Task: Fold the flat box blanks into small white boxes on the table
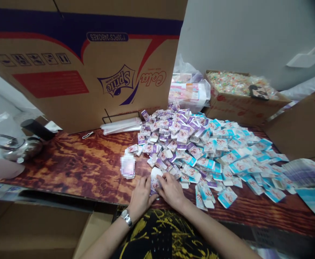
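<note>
Near the table's front edge, my left hand and my right hand close in from both sides on a small purple-and-white paper box. Its pale top end points away from me, and my fingers cover part of its sides. Left of it lies a stack of similar pieces, blurred in the picture. Just beyond my hands spreads a large heap of small printed boxes, purple ones on the left and blue ones on the right. Several blue boxes lie close to my right forearm.
A tall cardboard carton stands behind the red-brown table. A box of wrapped sweets sits at the back right. Flat printed card sheets fan out at the right edge. A metal kettle stands far left.
</note>
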`<state>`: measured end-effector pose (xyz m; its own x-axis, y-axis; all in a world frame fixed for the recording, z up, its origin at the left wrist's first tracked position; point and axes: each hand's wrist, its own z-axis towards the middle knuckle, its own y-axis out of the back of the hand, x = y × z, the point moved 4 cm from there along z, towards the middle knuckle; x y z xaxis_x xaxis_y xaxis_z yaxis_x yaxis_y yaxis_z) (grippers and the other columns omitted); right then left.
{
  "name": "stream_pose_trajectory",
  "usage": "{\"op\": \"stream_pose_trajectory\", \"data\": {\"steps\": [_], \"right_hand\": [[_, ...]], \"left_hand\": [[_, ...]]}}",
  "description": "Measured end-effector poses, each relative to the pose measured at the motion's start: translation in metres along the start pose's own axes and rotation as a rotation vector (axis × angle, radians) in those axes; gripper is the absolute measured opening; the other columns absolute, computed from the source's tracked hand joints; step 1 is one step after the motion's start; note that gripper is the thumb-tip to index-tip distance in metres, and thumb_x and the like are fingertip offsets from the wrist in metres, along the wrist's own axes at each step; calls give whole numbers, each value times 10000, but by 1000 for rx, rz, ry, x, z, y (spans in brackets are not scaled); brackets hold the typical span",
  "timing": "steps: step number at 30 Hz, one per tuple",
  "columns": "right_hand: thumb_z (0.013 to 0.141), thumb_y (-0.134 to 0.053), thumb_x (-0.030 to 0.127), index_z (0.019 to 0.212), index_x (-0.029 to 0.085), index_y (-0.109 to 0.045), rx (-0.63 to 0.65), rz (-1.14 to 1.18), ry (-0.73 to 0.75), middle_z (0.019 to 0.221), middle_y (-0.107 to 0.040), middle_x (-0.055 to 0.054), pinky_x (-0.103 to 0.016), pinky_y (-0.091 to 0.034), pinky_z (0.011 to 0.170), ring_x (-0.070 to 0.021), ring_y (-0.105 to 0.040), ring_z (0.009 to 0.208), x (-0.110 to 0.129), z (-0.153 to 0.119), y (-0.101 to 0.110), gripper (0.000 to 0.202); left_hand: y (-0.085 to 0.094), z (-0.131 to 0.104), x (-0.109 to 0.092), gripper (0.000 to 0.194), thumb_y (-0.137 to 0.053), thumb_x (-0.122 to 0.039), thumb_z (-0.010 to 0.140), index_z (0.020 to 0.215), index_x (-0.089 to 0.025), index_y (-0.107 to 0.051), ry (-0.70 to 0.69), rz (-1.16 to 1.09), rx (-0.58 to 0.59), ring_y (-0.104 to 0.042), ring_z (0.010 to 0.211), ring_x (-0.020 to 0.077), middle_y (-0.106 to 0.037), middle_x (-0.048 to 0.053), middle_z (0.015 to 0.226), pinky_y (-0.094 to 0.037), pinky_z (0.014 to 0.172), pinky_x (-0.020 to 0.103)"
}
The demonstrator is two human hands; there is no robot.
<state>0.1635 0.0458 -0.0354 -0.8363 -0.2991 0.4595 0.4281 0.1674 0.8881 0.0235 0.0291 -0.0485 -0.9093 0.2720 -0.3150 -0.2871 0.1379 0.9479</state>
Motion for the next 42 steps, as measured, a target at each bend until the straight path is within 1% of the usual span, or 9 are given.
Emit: {"op": "stream_pose_trajectory", "data": {"steps": [6,9,13,18,23,31,33,37,42], "right_hand": [[803,-562,184,817,175,-648,-212,306,-84,985,-532,-96,-341,-466,855,-222,-542,978,1,10,4,88],[791,-589,210,711,176,-632,-232,487,-158,1049,-538,-93,-362,-436,912,-223,-552,1015,4,15,15,97],[836,-564,279,881,211,-648,-215,608,-33,1093,-545,-77,-359,-431,927,-209,-545,1060,15,15,38,117],[851,-552,235,1096,206,-581,-387,452,224,1186,-500,-117,-393,-412,946,-225,-487,1122,22,2,65,249],[896,-484,256,1018,217,-631,-246,572,232,1187,-521,-98,-366,-412,946,-214,-498,1123,25,1,68,195],[869,-518,379,963,196,-629,-52,1122,-132,834,-636,-13,-254,-480,674,-142,-590,743,23,16,65,234],[828,-577,347,928,184,-646,-40,1086,-143,813,-647,-15,-256,-479,672,-146,-595,736,24,19,66,203],[835,-550,255,909,197,-683,-193,761,-47,853,-651,-43,-297,-479,746,-170,-603,803,28,15,76,163],[884,-453,194,1126,219,-620,-262,603,155,1123,-591,-97,-354,-447,912,-198,-556,1045,42,-2,76,295]], "left_hand": [[9,-1,-7,623,-616,-332,774,1301,-103,-375,-27,59,-69,-492,1049,297,-500,151,1214,-495,819,408],[17,0,-12,621,-622,-294,753,1281,-70,-381,-54,34,-170,-524,1028,311,-538,183,1173,-487,833,444],[34,3,-13,483,-553,-201,789,1243,-125,-407,-77,-173,-311,-602,956,241,-617,134,1073,-509,807,359],[55,6,-14,513,-548,-230,801,1277,-180,-365,9,-364,-348,-636,914,214,-615,104,1113,-520,770,329],[65,4,-20,517,-517,-184,811,1292,-208,-330,-90,-382,-378,-632,918,188,-589,96,1154,-516,784,307],[61,0,-23,434,-477,-169,849,1267,-189,-365,-219,-231,-353,-617,969,198,-598,105,1096,-523,795,306],[61,-1,-23,527,-473,-191,854,1340,-151,-272,-205,-196,-372,-610,1008,215,-580,141,1157,-526,804,314],[61,0,-26,642,-452,-209,863,1413,-108,-135,-185,-142,-374,-594,1060,237,-553,184,1217,-524,830,327],[59,5,-29,689,-418,-165,852,1437,-135,-55,-168,-138,-345,-549,1136,247,-492,198,1299,-512,866,353]]}}
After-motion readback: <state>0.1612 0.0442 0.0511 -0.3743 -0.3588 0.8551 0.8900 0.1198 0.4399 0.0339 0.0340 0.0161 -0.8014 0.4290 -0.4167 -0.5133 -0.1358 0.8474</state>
